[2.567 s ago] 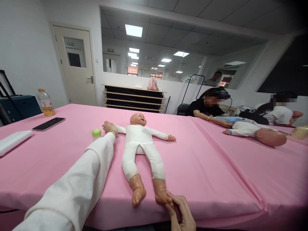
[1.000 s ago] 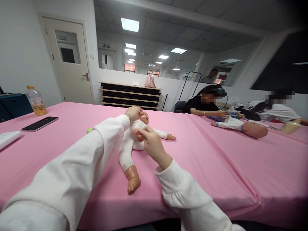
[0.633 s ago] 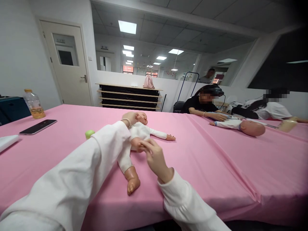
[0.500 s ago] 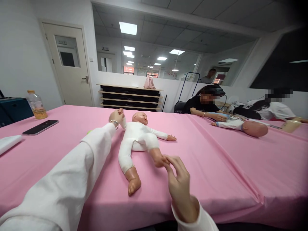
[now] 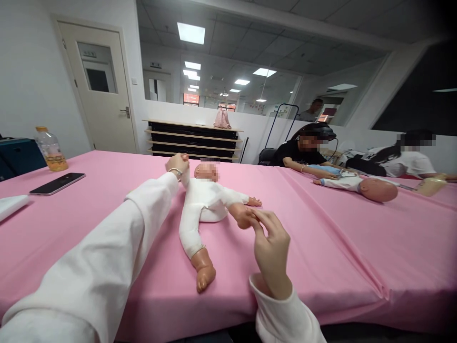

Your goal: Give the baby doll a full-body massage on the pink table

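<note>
A baby doll with a white cloth body and tan limbs lies on its back on the pink-covered table. My left hand is closed around the doll's hand beside its head, raising that arm. Between the thumb and fingers of my right hand is the doll's foot, the leg lifted off the cloth and angled outward. The doll's other leg rests toward the table's near edge. Its other arm lies stretched out on the cloth.
To the left are a phone, a bottle and a white object. Across the table a person in black handles a second doll. Another person in white sits farther right, near a pale bottle.
My right hand has moved the doll's foot up and away from me, bending the leg toward its outstretched arm. My left hand still holds the doll's hand. The view has shifted slightly.
</note>
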The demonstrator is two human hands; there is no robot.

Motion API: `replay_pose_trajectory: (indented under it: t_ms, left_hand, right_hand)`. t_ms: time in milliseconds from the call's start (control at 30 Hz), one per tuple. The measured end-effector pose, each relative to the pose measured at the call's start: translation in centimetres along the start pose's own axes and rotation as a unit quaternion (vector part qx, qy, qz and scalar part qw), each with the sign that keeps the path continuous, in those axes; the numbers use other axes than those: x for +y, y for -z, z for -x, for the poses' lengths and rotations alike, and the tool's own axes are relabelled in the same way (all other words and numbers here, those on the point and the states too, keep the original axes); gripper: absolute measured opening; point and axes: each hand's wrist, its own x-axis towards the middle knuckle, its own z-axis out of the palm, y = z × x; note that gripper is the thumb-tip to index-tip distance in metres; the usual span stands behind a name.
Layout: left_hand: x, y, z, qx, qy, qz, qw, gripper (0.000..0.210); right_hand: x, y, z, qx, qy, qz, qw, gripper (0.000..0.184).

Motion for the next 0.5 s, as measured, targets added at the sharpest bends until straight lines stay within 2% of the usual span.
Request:
replay_pose_trajectory:
  t_ms: [33,67,167,267,300,367,433,500]
  left_hand:
    - [1.2,-0.2,0.2,-0.012,-0.038,-0.044,0.998,0.018]
    - [2.3,-0.7,0.6,-0.025,-0.111,-0.079,0.99,0.016]
    - [4.7,-2.6,2.4,-0.092,-0.29,-0.162,0.939,0.018]
    - [5.0,-4.5,3.9,-0.161,-0.385,-0.156,0.895,0.019]
    - [4.7,-4.7,4.1,-0.167,-0.388,-0.147,0.894,0.02]
    - [3.6,-4.6,4.0,-0.144,-0.334,-0.133,0.922,0.02]
    - [1.8,-3.7,3.5,-0.076,-0.219,-0.093,0.968,0.023]
    - [-0.6,-2.6,2.8,0.013,-0.088,-0.022,0.996,0.029]
  right_hand:
    - [-0.7,-1.0,-0.8,-0.028,0.02,-0.007,0.999,0.023]
    - [-1.3,-2.1,-1.3,-0.066,0.041,-0.013,0.997,0.028]
    - [-2.5,-5.7,-0.5,-0.196,0.103,-0.017,0.975,0.031]
    - [-2.5,-8.1,1.5,-0.31,0.148,0.003,0.939,0.023]
    - [-2.2,-8.2,1.8,-0.329,0.142,-0.009,0.934,0.023]
    - [-1.4,-7.2,1.9,-0.31,0.091,-0.071,0.944,0.025]
    - [-0.3,-4.9,1.6,-0.218,0.012,-0.141,0.966,0.024]
    - [0.8,-2.0,1.6,-0.097,-0.064,-0.146,0.982,0.015]
